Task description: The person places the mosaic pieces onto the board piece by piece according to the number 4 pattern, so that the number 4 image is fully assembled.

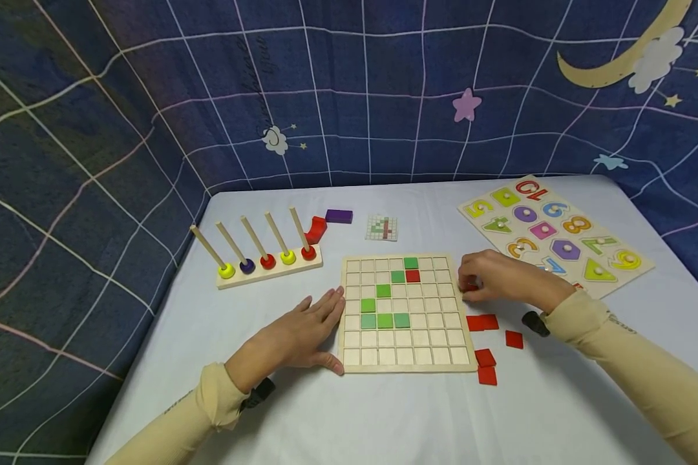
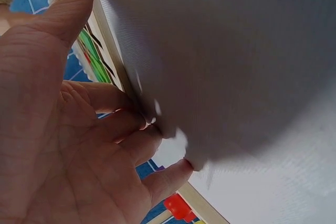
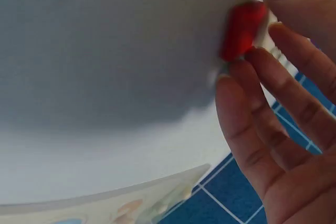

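A square wooden grid board (image 1: 439, 339) lies flat on the table. Several green tiles (image 1: 385, 320) sit in its cells, and one red tile (image 1: 412, 276) lies near the top. At the board's left edge rests my left hand (image 1: 291, 332), fingers extended and thumb spread toward the lower corner; the left wrist view shows its palm and fingertips along the edge. By the right edge, the fingertips of my right hand (image 1: 500, 278) pinch another red tile (image 3: 243, 31), blurred in the right wrist view. Several loose red tiles (image 1: 485, 357) lie right of the board.
A small pattern card (image 1: 382, 228) lies behind the board. At back left stands a peg rack (image 1: 270, 276) with coloured beads, near a red arched block (image 1: 316, 230) and a purple block (image 1: 339, 216). A number-and-shape puzzle board (image 1: 628, 279) lies at back right, close to my right forearm.
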{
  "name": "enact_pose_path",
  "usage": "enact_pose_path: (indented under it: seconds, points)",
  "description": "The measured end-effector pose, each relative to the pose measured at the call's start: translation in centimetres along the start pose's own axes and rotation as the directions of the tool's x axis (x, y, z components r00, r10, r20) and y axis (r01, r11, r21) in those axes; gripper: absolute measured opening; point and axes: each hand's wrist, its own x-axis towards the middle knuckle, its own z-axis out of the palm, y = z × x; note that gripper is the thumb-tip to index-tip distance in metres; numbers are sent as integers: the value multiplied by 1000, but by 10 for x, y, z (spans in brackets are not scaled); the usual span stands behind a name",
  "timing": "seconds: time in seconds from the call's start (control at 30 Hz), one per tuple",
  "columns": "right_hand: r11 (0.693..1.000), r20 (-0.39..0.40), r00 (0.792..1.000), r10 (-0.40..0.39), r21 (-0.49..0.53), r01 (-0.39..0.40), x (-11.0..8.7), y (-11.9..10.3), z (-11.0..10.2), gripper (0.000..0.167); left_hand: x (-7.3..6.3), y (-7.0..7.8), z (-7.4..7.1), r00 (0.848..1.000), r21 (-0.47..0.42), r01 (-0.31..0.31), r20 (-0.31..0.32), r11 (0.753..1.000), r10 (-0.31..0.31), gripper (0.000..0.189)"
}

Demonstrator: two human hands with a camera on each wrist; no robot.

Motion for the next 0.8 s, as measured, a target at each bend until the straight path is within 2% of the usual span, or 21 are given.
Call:
enact_pose_path:
  seconds: [0.1, 0.43, 0.63, 0.8]
  points:
    - [1000, 33, 999, 3, -27, -2, -2, 0, 1, 15, 0, 0, -1, 1000, -1, 1, 1, 1000, -1, 128]
    - [999, 21, 1000, -9, -36, 10, -2, 1, 4, 16, 1, 0, -1, 1000, -7, 7, 10, 1000, -7, 128]
    - [995, -25, 997, -71, -69, 69, 4, -8, 2, 16, 1, 1, -1, 1000, -8, 10, 9, 1000, -10, 128]
    - [990, -8, 993, -119, -75, 118, 18, -20, 5, 14, 1, 1, -1, 1000, -17, 14, 17, 1000, -13, 128]
